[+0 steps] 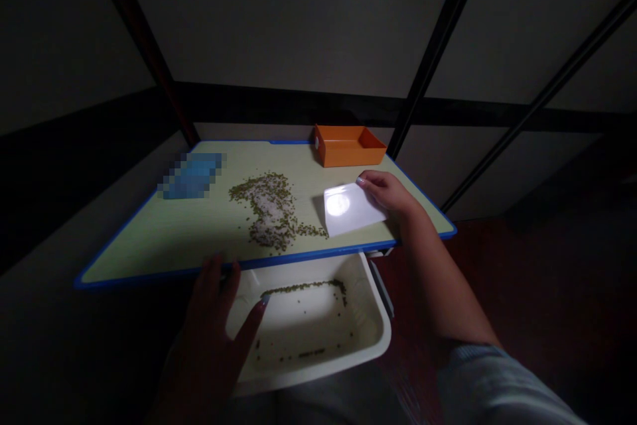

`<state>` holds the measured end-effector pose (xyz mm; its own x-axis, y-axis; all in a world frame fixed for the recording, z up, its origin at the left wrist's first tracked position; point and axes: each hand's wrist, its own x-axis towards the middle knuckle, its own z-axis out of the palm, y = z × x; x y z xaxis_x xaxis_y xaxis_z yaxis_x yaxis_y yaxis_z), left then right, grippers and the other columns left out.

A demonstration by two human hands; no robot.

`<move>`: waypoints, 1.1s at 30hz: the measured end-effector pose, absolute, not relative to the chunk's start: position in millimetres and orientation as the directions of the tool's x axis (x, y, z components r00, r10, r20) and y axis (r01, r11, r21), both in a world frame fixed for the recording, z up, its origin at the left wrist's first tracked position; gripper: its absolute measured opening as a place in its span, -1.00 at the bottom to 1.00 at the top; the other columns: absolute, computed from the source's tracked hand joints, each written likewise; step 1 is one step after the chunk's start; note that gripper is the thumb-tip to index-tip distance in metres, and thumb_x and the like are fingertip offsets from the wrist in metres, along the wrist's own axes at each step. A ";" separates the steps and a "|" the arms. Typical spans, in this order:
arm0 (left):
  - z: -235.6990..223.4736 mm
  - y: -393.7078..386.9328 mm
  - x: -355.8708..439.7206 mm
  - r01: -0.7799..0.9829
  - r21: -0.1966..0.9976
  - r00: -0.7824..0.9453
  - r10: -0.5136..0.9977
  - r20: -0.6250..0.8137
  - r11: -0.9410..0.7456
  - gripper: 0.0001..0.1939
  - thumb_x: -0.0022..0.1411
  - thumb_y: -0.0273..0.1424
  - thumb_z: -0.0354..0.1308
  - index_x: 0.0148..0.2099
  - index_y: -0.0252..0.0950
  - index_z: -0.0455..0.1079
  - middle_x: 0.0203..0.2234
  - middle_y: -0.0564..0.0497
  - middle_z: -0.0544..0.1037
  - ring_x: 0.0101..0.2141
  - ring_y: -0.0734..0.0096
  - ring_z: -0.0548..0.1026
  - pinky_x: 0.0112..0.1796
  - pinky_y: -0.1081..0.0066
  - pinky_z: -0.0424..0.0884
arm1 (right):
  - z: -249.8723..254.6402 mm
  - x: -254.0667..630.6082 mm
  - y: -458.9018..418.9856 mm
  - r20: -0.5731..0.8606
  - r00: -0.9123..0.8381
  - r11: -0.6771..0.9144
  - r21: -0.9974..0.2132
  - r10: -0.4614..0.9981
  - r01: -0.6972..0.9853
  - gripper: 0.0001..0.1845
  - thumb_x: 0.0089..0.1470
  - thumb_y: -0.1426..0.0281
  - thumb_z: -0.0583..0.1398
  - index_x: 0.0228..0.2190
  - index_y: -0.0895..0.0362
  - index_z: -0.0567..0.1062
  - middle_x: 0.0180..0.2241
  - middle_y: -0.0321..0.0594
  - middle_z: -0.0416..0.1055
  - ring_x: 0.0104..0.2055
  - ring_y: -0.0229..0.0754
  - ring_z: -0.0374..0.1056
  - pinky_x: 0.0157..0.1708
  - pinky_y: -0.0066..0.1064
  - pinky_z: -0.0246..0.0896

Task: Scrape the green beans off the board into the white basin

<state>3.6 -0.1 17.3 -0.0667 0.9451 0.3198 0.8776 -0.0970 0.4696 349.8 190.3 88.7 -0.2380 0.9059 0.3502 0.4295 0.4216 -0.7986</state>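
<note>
My right hand (385, 191) pinches a white card (348, 209) along its upper right side, thumb on top. The card is held tilted over the table, with a bright glare on its face. To its left lies a spread pile of small green and pale grains (271, 209), a thin trail reaching to the card. In shadow, my left hand (216, 325) has its fingers apart near the table's front edge. Its thumb extends over the left part of a white plastic bin (381, 339), hiding that side. A few green grains lie along the bin's floor.
The pale green table (139, 239) has a blue rim. An orange open box (343, 154) stands at the back right. At the left is a blurred-out blue item (194, 176). Wall panels (293, 20) rise behind, and dark reddish floor (497, 266) shows at right.
</note>
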 end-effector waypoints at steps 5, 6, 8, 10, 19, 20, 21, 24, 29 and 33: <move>13.5 -1.0 1.9 0.880 0.463 -0.062 0.942 0.331 -0.105 -0.30 0.28 0.01 -0.11 0.35 -0.22 0.14 0.46 -0.11 -0.07 0.42 0.08 -0.09 0.34 -0.03 -0.01 | 86.7 347.0 191.3 0.352 -0.235 0.423 -0.778 0.906 0.465 -0.53 0.02 -0.07 0.21 -0.52 0.09 0.38 -0.57 -0.32 0.24 -0.45 -0.23 0.11 -0.41 -0.37 0.03; 12.9 -0.7 1.7 0.879 0.465 -0.062 0.939 0.337 -0.109 -0.31 0.28 0.01 -0.11 0.35 -0.21 0.15 0.46 -0.10 -0.06 0.42 0.09 -0.08 0.34 -0.03 -0.01 | 86.6 347.0 191.6 0.352 -0.229 0.420 -0.774 0.908 0.474 -0.53 0.02 -0.07 0.21 -0.52 0.09 0.38 -0.57 -0.33 0.23 -0.45 -0.23 0.11 -0.42 -0.38 0.03; 12.6 0.0 1.6 0.876 0.468 -0.064 0.935 0.349 -0.115 -0.31 0.28 0.01 -0.10 0.35 -0.19 0.15 0.46 -0.09 -0.05 0.42 0.10 -0.07 0.34 -0.03 0.00 | 86.7 347.3 192.5 0.358 -0.215 0.418 -0.767 0.909 0.487 -0.53 0.02 -0.07 0.21 -0.52 0.09 0.38 -0.58 -0.33 0.23 -0.46 -0.23 0.11 -0.42 -0.38 0.03; 13.2 0.7 1.8 0.877 0.466 -0.063 0.935 0.349 -0.115 -0.31 0.28 0.01 -0.11 0.34 -0.20 0.15 0.46 -0.09 -0.05 0.42 0.10 -0.08 0.34 -0.02 -0.01 | 87.1 347.9 193.3 0.383 -0.200 0.431 -0.763 0.902 0.482 -0.52 0.02 -0.08 0.21 -0.52 0.09 0.37 -0.58 -0.33 0.23 -0.46 -0.23 0.11 -0.43 -0.38 0.02; 14.5 -0.1 2.2 0.875 0.473 -0.065 0.942 0.330 -0.105 -0.31 0.29 0.01 -0.13 0.34 -0.21 0.16 0.46 -0.08 -0.07 0.42 0.11 -0.11 0.35 -0.03 -0.02 | 90.2 348.0 184.9 0.255 -0.317 0.353 -0.886 0.913 0.302 -0.51 -0.04 -0.09 0.26 -0.51 0.09 0.37 -0.63 -0.42 0.12 -0.55 -0.31 0.02 -0.54 -0.42 -0.11; 14.4 -0.3 2.2 0.875 0.472 -0.063 0.942 0.329 -0.106 -0.32 0.29 0.01 -0.13 0.35 -0.19 0.15 0.46 -0.07 -0.08 0.42 0.13 -0.12 0.35 -0.02 -0.03 | 90.3 347.3 183.8 0.218 -0.345 0.327 -0.896 0.913 0.301 -0.52 -0.05 -0.07 0.28 -0.49 0.10 0.39 -0.62 -0.41 0.16 -0.56 -0.31 0.03 -0.55 -0.43 -0.11; 14.2 -0.5 2.2 0.876 0.471 -0.060 0.943 0.327 -0.107 -0.32 0.30 0.00 -0.13 0.35 -0.19 0.14 0.47 -0.06 -0.09 0.42 0.13 -0.13 0.35 -0.02 -0.04 | 90.1 346.6 183.1 0.187 -0.368 0.307 -0.903 0.911 0.300 -0.53 -0.06 -0.05 0.29 -0.47 0.11 0.40 -0.61 -0.41 0.19 -0.56 -0.32 0.05 -0.55 -0.43 -0.10; 14.2 -0.3 2.6 0.875 0.472 -0.059 0.943 0.327 -0.109 -0.29 0.29 0.02 -0.13 0.35 -0.25 0.14 0.46 -0.11 -0.09 0.42 0.09 -0.12 0.35 -0.04 -0.03 | 89.3 344.5 183.0 0.147 -0.414 0.284 -0.913 0.898 0.292 -0.54 -0.11 -0.01 0.33 -0.46 0.14 0.43 -0.57 -0.38 0.26 -0.54 -0.33 0.08 -0.54 -0.44 -0.07; 14.4 0.7 2.6 0.869 0.483 -0.061 0.944 0.323 -0.109 -0.30 0.28 0.01 -0.11 0.33 -0.25 0.18 0.46 -0.11 -0.07 0.42 0.07 -0.12 0.34 -0.03 0.01 | 87.2 340.5 185.5 0.163 -0.399 0.289 -0.916 0.902 0.279 -0.54 -0.15 0.01 0.35 -0.48 0.16 0.43 -0.58 -0.39 0.26 -0.55 -0.35 0.09 -0.54 -0.45 -0.07; 13.1 1.3 1.3 0.876 0.468 -0.057 0.937 0.343 -0.118 -0.30 0.27 0.01 -0.09 0.34 -0.24 0.17 0.45 -0.12 -0.05 0.42 0.04 -0.09 0.33 -0.07 0.02 | 86.8 337.4 185.3 0.173 -0.329 0.272 -0.919 0.928 0.285 -0.52 -0.17 0.00 0.36 -0.47 0.15 0.41 -0.61 -0.40 0.25 -0.59 -0.35 0.08 -0.58 -0.46 -0.10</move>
<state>1.3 1.3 13.1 -0.0572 0.9375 0.3433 0.8759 -0.1179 0.4678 337.4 185.3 86.8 -0.3286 0.9285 0.1732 0.2849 0.2722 -0.9191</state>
